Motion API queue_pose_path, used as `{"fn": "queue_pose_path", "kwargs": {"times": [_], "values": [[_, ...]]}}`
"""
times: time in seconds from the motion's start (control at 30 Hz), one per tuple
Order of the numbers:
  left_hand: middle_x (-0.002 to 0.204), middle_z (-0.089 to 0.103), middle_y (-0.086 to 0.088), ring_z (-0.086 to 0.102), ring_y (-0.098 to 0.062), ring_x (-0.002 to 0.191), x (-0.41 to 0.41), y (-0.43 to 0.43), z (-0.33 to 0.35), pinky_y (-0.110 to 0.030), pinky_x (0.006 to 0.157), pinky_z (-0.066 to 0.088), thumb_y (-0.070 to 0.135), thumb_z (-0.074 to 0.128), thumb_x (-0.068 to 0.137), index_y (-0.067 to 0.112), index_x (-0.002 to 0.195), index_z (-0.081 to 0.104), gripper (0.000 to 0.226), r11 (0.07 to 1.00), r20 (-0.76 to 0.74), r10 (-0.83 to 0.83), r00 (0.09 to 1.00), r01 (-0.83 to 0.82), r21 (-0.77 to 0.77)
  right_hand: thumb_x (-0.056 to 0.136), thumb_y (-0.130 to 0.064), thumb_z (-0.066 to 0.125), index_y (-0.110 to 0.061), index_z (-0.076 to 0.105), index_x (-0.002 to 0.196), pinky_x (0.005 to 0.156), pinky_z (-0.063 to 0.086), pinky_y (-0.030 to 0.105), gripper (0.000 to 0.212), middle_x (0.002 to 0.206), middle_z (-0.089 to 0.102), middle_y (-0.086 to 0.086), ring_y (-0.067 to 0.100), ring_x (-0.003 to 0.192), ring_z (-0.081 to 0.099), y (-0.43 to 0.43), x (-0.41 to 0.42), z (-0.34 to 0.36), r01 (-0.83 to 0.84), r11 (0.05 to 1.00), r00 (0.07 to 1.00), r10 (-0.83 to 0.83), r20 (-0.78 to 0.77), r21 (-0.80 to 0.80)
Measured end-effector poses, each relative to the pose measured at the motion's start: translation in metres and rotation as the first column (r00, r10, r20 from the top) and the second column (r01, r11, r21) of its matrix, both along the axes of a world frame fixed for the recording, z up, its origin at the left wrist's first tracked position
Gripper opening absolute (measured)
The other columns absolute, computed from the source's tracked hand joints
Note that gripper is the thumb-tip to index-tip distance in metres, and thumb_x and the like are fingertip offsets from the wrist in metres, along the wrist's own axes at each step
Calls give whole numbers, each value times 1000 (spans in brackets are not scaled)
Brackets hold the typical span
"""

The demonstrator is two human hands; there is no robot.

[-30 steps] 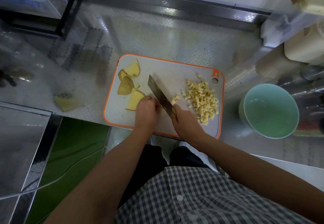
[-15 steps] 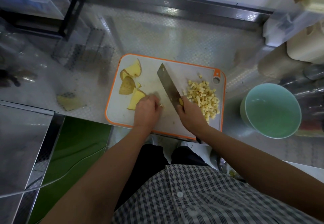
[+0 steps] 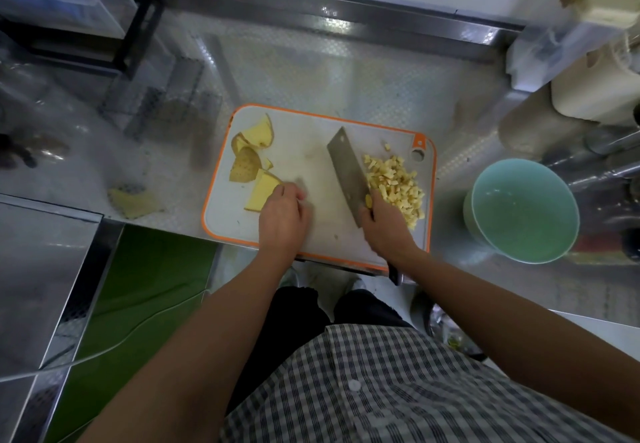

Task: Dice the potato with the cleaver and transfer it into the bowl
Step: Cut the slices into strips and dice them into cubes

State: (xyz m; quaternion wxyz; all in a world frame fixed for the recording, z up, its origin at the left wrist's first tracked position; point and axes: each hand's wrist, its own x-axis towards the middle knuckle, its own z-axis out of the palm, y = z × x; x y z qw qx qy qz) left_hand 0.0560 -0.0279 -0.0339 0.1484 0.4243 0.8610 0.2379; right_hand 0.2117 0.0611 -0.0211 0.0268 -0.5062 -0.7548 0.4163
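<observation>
1. A shiny metal surface [image 3: 311, 71] carries everything.
2. A white cutting board [image 3: 304, 144] with an orange edge lies in the middle of the surface.
3. A light green bowl [image 3: 519, 214] stands on the surface, to the right of the board and apart from it.
4. The right grip [image 3: 386, 231], a bare hand, is wrapped tight around the cleaver's handle, near the front edge of the board.
5. The left grip [image 3: 282, 219], also a bare hand, has bent fingers that reach the near corner of a potato chunk. I cannot tell if it holds the chunk or only touches it.
6. The cleaver [image 3: 346, 168] rests with its blade on the board, and the blade's right side is against the cut potato.
7. A pile of small potato cubes [image 3: 394, 186] lies on the right part of the board.
8. The flat yellow potato chunk [image 3: 261, 191] lies on the left part of the board.
9. Pieces of potato with brown skin [image 3: 246, 165] lie just behind the chunk.
10. A small yellow scrap [image 3: 130, 201] lies on the surface, well left of the board.
</observation>
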Motion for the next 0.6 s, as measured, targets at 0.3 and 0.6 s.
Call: {"fn": "queue_pose_path", "kwargs": {"times": [0.3,0.6], "values": [[90,61,-11,57,-28,81,7,16,1,-33,68,39,10,52,87,7,93,61,11,998,23,-67,997,67,11,96,-12,44,-5,51,111,47,36,36,18,63,52,11,29,53,50,-5,2,11,-99,989,995,98,7,106],[76,66,-8,61,-27,73,4,24,8,-37,68,47,23,37,100,8,92,63,30,998,217,6,976,-18,53,97,-18,46,-11,48,96,52,39,35,7,65,53,6,28,59,52,2,13,17,-78,971,996,69,49,226]]}}
